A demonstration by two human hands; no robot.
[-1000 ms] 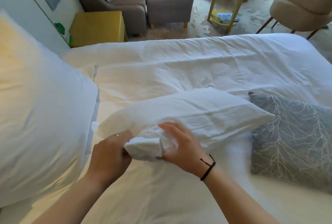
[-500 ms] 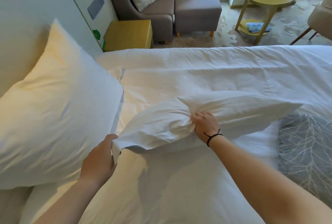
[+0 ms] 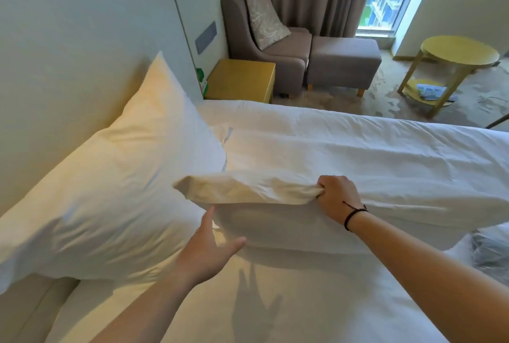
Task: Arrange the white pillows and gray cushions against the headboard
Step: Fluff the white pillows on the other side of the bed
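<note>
One white pillow (image 3: 115,191) leans upright against the pale headboard (image 3: 68,72) on the left. A second white pillow (image 3: 303,221) is lifted off the mattress in the middle, its long edge up. My right hand (image 3: 337,196) is clenched on the bunched fabric of its top edge. My left hand (image 3: 212,249) is spread flat just under the pillow's near left corner, fingers apart, not gripping. A gray patterned cushion (image 3: 493,249) peeks out at the right edge, mostly hidden behind the raised pillow.
The white duvet (image 3: 358,144) covers the bed beyond the pillows. A yellow bedside cabinet (image 3: 242,79) stands past the bed's far corner, beside a gray armchair (image 3: 264,48) with its footstool (image 3: 344,64). A yellow round table (image 3: 457,53) is near the window.
The second pillow has risen off the bed and swung toward the headboard. My left hand released its corner and opened beneath it. My right hand slid along to grip the top edge.
</note>
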